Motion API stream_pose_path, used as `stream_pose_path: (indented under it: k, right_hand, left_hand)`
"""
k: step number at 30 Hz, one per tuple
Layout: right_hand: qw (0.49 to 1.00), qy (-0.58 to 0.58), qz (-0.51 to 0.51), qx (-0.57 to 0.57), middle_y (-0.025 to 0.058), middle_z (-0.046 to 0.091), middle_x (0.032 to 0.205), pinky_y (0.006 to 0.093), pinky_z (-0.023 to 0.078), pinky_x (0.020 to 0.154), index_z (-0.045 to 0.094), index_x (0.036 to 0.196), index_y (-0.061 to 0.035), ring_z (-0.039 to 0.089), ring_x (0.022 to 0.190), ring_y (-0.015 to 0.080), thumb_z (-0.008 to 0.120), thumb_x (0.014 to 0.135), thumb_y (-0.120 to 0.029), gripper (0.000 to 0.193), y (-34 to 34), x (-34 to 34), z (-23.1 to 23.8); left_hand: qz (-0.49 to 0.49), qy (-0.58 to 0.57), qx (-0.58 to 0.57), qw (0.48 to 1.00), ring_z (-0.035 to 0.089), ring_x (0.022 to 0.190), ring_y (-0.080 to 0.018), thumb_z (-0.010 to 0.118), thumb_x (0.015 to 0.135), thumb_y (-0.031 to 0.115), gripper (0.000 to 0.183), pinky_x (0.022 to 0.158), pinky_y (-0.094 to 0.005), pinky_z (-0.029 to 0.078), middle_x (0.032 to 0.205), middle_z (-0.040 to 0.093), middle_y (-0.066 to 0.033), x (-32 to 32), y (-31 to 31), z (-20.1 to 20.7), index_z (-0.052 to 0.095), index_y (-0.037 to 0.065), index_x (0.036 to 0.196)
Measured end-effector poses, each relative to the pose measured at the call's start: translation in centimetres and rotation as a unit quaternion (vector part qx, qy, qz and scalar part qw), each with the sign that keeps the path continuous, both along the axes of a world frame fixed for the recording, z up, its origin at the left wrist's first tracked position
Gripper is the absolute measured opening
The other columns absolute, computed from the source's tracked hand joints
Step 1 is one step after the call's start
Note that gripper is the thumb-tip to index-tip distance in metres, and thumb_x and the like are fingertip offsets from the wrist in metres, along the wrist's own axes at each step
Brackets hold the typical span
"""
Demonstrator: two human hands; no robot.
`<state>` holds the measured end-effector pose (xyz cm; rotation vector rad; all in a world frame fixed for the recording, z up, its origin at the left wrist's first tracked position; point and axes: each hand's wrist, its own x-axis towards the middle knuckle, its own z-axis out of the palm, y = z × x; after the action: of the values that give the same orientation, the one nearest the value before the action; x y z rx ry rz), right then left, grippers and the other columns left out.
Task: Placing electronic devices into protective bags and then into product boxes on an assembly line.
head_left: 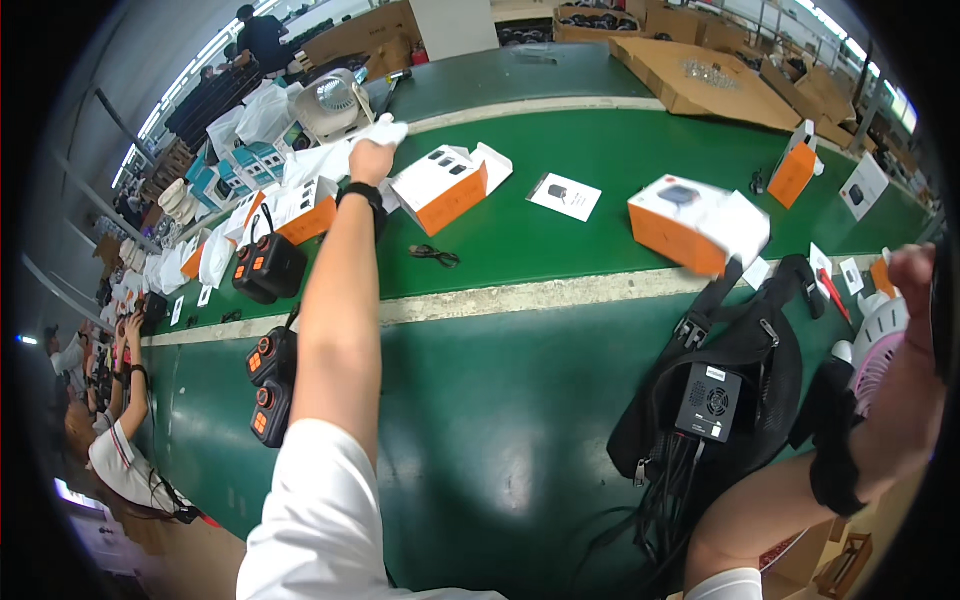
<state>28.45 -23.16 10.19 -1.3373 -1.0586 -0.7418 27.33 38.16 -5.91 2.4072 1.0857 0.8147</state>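
My left arm stretches far forward over the green bench. My left hand is closed on a soft white pouch or bag. Just right of it lies an open white and orange box with its flap raised. Left of the forearm stand a pair of black devices with orange buttons, and a similar pair lies nearer. My right hand is raised at the right rim; its fingers are partly cut off and unclear. Near it is a white and pink fan.
A coiled black cable, a leaflet and a blurred white and orange box lie on the green strip. A black bag with cables sits at right. Another white fan stands far left; co-workers sit left.
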Motion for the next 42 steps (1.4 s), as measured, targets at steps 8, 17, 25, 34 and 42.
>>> stream_pose_path:
  k: [8, 17, 25, 34, 42]
  right_hand:
    - [0.965, 0.212, 0.132, -0.073, 0.0124, 0.061, 0.109, 0.0315, 0.049, 0.083, 0.055, 0.118, 0.0012, 0.057, 0.102, 0.0188, 0.065, 0.084, -0.013, 0.038, 7.7, -2.9, -2.3]
    - [0.777, 0.362, 0.461, -0.228, 0.0071, 0.068, 0.092, 0.0223, 0.050, 0.073, 0.059, 0.104, 0.0069, 0.064, 0.080, 0.0091, 0.062, 0.087, -0.003, 0.020, 11.1, -7.5, -4.0]
    - [0.835, 0.402, 0.340, -0.161, -0.0006, 0.061, 0.065, 0.0189, 0.038, 0.050, 0.064, 0.075, 0.0011, 0.050, 0.055, 0.0020, 0.063, 0.090, -0.017, 0.023, 13.8, -8.0, -6.4]
    - [0.860, 0.329, 0.305, -0.244, -0.0067, 0.042, 0.059, 0.0187, 0.031, 0.051, 0.060, 0.092, 0.0014, 0.036, 0.055, 0.0002, 0.077, 0.073, -0.008, 0.027, 13.8, -9.7, -6.4]
    - [0.906, 0.271, 0.226, -0.232, 0.0019, 0.058, 0.073, 0.0194, 0.042, 0.054, 0.062, 0.083, 0.0017, 0.054, 0.062, 0.0069, 0.059, 0.089, -0.008, 0.012, 13.3, -8.6, -6.3]
  left_hand:
    - [-0.505, -0.427, -0.367, 0.655, 0.065, 0.084, -0.0138, 0.060, 0.091, 0.014, 0.019, 0.072, -0.0265, 0.054, 0.096, 0.065, -0.0080, -12.1, -25.5, 10.9, 0.052, 0.003, 0.104]
    - [-0.353, -0.371, -0.347, 0.786, 0.062, 0.075, -0.0128, 0.056, 0.093, 0.012, 0.015, 0.063, -0.0246, 0.052, 0.093, 0.064, -0.0080, -18.5, -29.3, 10.7, 0.053, 0.001, 0.103]
    - [-0.403, -0.178, 0.107, 0.891, 0.059, 0.079, -0.0161, 0.081, 0.064, 0.021, 0.046, 0.066, -0.0288, 0.047, 0.092, 0.060, -0.0051, -21.7, -36.0, 13.7, 0.060, 0.001, 0.099]
    - [-0.324, -0.256, -0.082, 0.907, 0.059, 0.075, -0.0154, 0.064, 0.079, 0.005, 0.010, 0.064, -0.0278, 0.045, 0.082, 0.061, -0.0099, -19.4, -33.0, 10.6, 0.065, -0.004, 0.080]
    - [-0.172, -0.301, 0.165, 0.923, 0.057, 0.076, -0.0341, 0.060, 0.079, 0.005, 0.009, 0.068, -0.0406, 0.046, 0.078, 0.057, -0.0192, -22.5, -29.5, 12.5, 0.065, -0.003, 0.077]
